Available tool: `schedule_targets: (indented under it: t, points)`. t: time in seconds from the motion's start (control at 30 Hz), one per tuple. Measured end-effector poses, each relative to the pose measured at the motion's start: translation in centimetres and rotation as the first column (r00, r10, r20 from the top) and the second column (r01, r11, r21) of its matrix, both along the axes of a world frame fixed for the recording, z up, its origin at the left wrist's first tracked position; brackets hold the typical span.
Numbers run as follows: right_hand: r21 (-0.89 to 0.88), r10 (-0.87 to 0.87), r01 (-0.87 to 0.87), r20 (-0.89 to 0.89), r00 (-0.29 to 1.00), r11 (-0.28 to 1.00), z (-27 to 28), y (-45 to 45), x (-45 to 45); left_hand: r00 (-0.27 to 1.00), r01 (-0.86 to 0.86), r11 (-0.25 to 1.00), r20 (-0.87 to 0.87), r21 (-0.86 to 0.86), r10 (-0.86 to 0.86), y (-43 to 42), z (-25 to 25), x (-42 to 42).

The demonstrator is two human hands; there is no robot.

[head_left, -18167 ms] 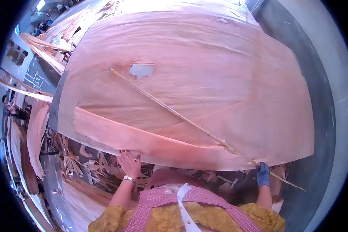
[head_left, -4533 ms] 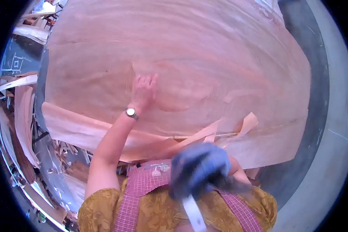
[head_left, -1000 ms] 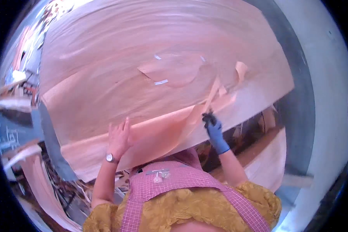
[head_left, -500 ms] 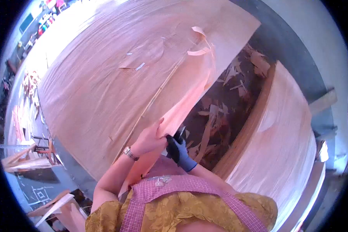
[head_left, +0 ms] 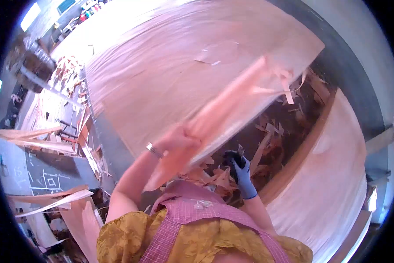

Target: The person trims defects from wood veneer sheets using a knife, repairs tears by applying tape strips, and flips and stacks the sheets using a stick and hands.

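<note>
My left hand (head_left: 179, 139), bare with a metal watch at the wrist, is closed on a long strip of thin wood veneer (head_left: 227, 103). The strip is blurred, slants up across the near edge of a broad veneer stack (head_left: 162, 87), and has curled ends on the far right. My right hand (head_left: 240, 170), in a blue and black glove, is apart from the strip, over the gap beside the stack. Its fingers are curled round what looks like a small knife (head_left: 240, 150); only a short pale tip shows.
A second tall veneer stack (head_left: 324, 171) stands on the right. Torn veneer scraps (head_left: 267, 136) litter the floor between the stacks. More offcuts (head_left: 81, 215) lie at lower left, and a heap of scraps (head_left: 67, 72) is farther back. A wall (head_left: 376, 79) rises on the right.
The view has swung left. My left hand has pulled the strip up off the stack, and the long bamboo-like stick no longer shows. My right hand has moved away from the strip, to the right.
</note>
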State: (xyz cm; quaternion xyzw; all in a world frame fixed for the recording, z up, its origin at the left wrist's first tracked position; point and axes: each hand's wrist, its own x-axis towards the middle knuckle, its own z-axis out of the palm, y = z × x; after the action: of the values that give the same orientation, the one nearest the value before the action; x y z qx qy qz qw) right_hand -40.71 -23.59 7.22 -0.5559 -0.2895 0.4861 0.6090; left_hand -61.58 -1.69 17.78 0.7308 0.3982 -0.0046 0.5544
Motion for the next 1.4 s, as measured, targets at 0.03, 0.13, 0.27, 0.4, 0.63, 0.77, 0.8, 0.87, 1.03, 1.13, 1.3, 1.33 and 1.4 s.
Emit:
schedule_targets:
  t: [0.03, 0.13, 0.27, 0.4, 0.63, 0.77, 0.8, 0.87, 1.03, 1.13, 1.3, 1.33, 1.4]
  points:
    - [-0.008, 0.023, -0.023, 0.036, 0.999, 1.0, -2.1, -0.1, -1.5, 0.997, -0.064, 0.998, 0.052, -0.003, 0.064, 3.4, -1.0, -2.9]
    - [-0.104, 0.06, -0.042, 0.172, 0.983, 0.994, -3.1, 2.0, -8.9, 0.944, -0.29, 0.938, 0.22, 0.19, 0.247, 14.5, -2.1, -13.4]
    - [-0.393, 0.228, 0.04, 0.611, 0.758, 0.919, -4.1, 7.8, -18.6, 0.872, -0.372, 0.356, 0.191, 0.858, 0.45, 28.2, -2.8, -24.8]
    - [-0.474, 0.265, 0.209, 0.747, 0.61, 0.856, -4.2, 12.6, -25.5, 0.643, -0.173, 0.509, -0.295, 0.843, 0.707, 34.5, 2.8, -29.8]
    - [-0.338, -0.43, 0.444, 0.119, 0.895, 0.83, -11.1, 11.4, -26.5, 0.872, 0.238, 0.277, -0.33, 0.931, 0.361, 34.4, -13.4, -30.5]
    - [-0.294, -0.606, 0.629, 0.175, 0.776, 0.72, -7.7, 9.1, -24.5, 0.747, 0.044, 0.821, -0.565, 0.569, 0.351, 30.4, -16.3, -28.3]
    - [-0.274, -0.623, 0.636, 0.147, 0.769, 0.721, -8.7, 8.0, -23.4, 0.702, 0.099, 0.811, -0.618, 0.577, 0.354, 28.7, -14.6, -27.5]
    - [-0.236, -0.654, 0.653, 0.086, 0.751, 0.719, -12.3, 5.2, -21.5, 0.689, 0.067, 0.808, -0.613, 0.585, 0.387, 27.7, -14.0, -26.9]
    - [-0.273, -0.69, 0.783, 0.371, 0.622, 0.559, -14.7, 1.1, -20.5, 0.809, -0.129, 0.793, -0.399, 0.596, 0.432, 27.9, -15.4, -27.1]
    - [-0.055, -0.683, 0.828, 0.536, 0.496, 0.559, -14.8, -1.2, -25.6, 0.779, 0.058, 0.798, -0.527, 0.6, 0.339, 28.8, -15.3, -27.0]
    - [-0.235, -0.476, 0.677, 0.554, 0.683, 0.698, -11.8, -5.5, -37.0, 0.811, 0.091, 0.774, -0.497, 0.627, 0.308, 25.8, -10.0, -25.2]
    - [-0.25, -0.438, 0.614, 0.509, 0.741, 0.749, -13.0, -6.4, -39.6, 0.823, 0.104, 0.668, -0.441, 0.737, 0.358, 24.2, -9.2, -24.9]
    - [-0.003, -0.514, 0.563, 0.403, 0.757, 0.826, -15.1, -6.3, -45.0, 0.881, 0.094, 0.482, -0.298, 0.871, 0.366, 22.1, -7.9, -24.3]
